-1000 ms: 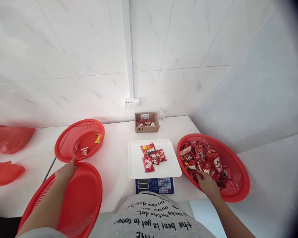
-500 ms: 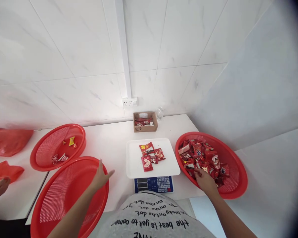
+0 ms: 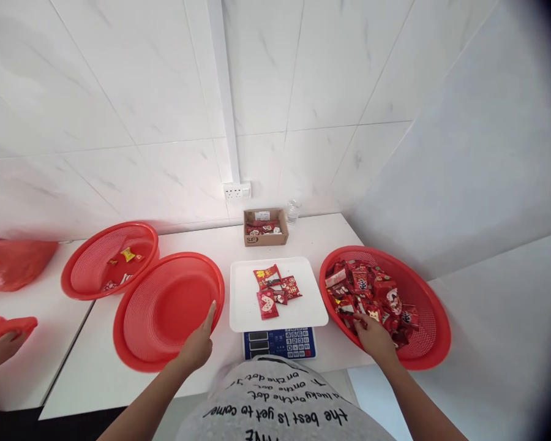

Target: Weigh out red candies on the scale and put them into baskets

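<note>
My left hand [image 3: 198, 344] grips the near right rim of an empty red mesh basket [image 3: 165, 309] that rests on the white table just left of the scale. My right hand [image 3: 371, 334] reaches into the near side of a red basket [image 3: 429, 334] full of red snack packets [image 3: 371, 294]; its fingers are on the packets, and I cannot tell whether it grips one. Between my hands stands a digital scale [image 3: 279, 343] with a white tray [image 3: 248, 315] carrying several red packets [image 3: 273, 289].
A second red basket [image 3: 87, 269] with a few small candies stands at the back left. A small cardboard box [image 3: 265, 226] and a clear glass [image 3: 293, 211] are by the wall. Red plastic bags [image 3: 13, 260] lie far left, where another person's hand [image 3: 0, 349] touches one.
My left hand has slid the empty basket right and further onto the table, beside the scale. The basket with candies has dropped flat at the back left. My right hand stays in the packets.
</note>
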Tool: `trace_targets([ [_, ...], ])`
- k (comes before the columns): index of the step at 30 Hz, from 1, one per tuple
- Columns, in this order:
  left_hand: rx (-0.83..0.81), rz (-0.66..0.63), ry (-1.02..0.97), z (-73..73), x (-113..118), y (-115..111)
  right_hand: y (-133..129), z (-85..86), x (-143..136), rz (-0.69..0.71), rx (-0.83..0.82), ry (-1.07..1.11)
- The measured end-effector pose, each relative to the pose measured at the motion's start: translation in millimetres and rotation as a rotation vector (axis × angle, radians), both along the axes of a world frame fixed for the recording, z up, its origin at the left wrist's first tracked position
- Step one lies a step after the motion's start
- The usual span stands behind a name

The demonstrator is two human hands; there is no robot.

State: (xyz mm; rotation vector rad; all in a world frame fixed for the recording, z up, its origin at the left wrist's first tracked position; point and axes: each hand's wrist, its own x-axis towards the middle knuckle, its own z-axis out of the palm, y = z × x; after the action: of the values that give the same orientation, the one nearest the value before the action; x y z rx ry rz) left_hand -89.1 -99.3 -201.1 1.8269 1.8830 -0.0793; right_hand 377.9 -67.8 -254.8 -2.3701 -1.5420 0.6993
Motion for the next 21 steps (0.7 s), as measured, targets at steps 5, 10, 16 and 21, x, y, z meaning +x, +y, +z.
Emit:
trace_targets([
  [5,0.005,-0.033,0.044,9.6,-14,4,1,2.3,-1,0.007,-0.035,-0.013],
  [10,-0.025,-0.074,0.14,10.5,-13,23,0,1.8,-1,-0.002,-0.007,-0.014],
  [16,-0.065,-0.025,0.219,10.0,4,37,-1,4.8,-3,-0.006,0.011,-0.009],
  [21,-0.096,-0.017,0.294,12.2,13,38,-2,11.0,-6,-0.023,-0.018,0.003],
])
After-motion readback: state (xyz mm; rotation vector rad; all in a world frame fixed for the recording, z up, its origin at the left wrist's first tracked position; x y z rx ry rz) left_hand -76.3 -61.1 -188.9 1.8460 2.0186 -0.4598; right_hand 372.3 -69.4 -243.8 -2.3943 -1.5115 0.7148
